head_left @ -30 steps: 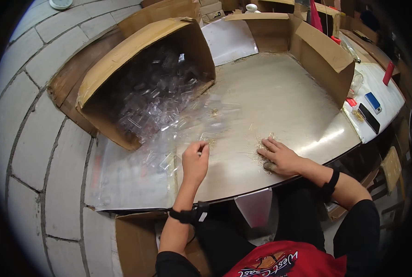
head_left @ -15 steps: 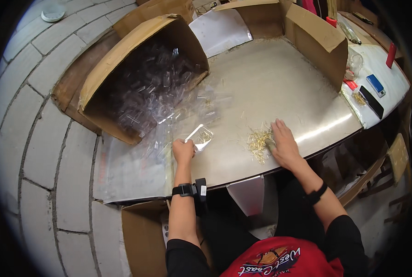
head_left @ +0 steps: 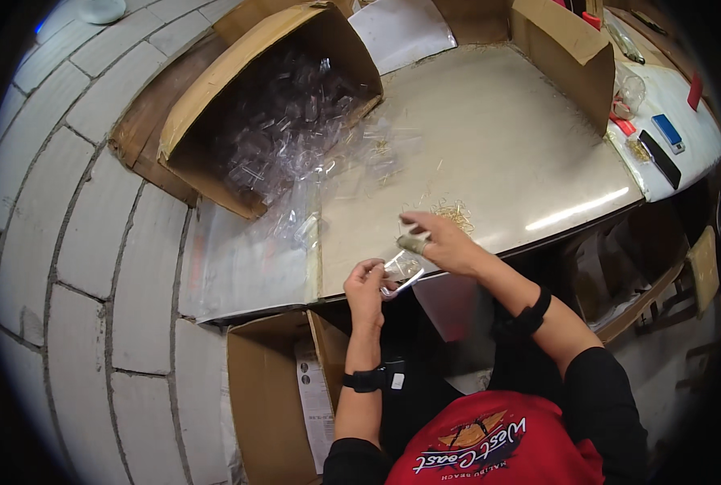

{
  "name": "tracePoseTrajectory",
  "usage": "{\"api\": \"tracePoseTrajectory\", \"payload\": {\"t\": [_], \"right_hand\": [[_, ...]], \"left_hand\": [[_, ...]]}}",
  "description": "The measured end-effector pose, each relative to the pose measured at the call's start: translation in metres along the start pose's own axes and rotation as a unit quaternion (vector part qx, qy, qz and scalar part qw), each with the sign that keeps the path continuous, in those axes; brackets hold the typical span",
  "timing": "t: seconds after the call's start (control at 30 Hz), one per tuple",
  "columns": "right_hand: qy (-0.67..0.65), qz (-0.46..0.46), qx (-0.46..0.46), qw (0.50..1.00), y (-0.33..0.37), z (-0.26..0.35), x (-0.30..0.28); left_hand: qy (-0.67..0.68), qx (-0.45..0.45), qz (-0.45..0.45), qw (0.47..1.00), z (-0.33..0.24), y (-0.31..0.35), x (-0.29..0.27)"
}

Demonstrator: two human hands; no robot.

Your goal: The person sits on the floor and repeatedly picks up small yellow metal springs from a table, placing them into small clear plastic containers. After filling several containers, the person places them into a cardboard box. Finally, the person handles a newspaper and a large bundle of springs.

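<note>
My left hand (head_left: 366, 293), at the table's near edge, is closed on one end of a small clear plastic box (head_left: 409, 282). Several thin gold-coloured pins show inside it. Just above and to the right of the box is my right hand (head_left: 451, 245), thumb and fingers apart, with nothing visible between them. A pale cover wraps its thumb. Partly behind this hand, a loose pile of gold pins (head_left: 458, 212) lies on the metal tabletop (head_left: 498, 129).
A tilted cardboard box (head_left: 239, 85) at the far left spills many clear plastic boxes (head_left: 283, 133). More cardboard (head_left: 566, 69) walls the table's back right. A blue lighter-like object (head_left: 667, 132) and a black flat object (head_left: 660, 159) lie far right. Below the left edge stands an open carton (head_left: 267, 404).
My left hand has brought the plastic box toward me, to the table's near edge. My right hand has left the pin pile and moved left, over to the box. The view has shifted slightly.
</note>
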State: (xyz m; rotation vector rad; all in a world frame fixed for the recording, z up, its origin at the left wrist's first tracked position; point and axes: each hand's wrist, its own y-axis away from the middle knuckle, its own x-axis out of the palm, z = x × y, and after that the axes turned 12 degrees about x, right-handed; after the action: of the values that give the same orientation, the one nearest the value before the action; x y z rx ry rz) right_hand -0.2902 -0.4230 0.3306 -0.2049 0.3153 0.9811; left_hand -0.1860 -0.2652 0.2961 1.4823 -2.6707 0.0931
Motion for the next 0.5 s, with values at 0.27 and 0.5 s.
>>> {"api": "tracePoseTrajectory", "payload": {"t": [0.27, 0.5], "right_hand": [[-0.136, 0.001, 0.029, 0.990, 0.014, -0.009, 0.037], [-0.311, 0.021, 0.124, 0.942, 0.030, -0.009, 0.033]], "left_hand": [[0.231, -0.049, 0.038, 0.971, 0.001, 0.031, 0.006], [0.259, -0.050, 0.085, 0.961, 0.009, 0.050, 0.008]]}}
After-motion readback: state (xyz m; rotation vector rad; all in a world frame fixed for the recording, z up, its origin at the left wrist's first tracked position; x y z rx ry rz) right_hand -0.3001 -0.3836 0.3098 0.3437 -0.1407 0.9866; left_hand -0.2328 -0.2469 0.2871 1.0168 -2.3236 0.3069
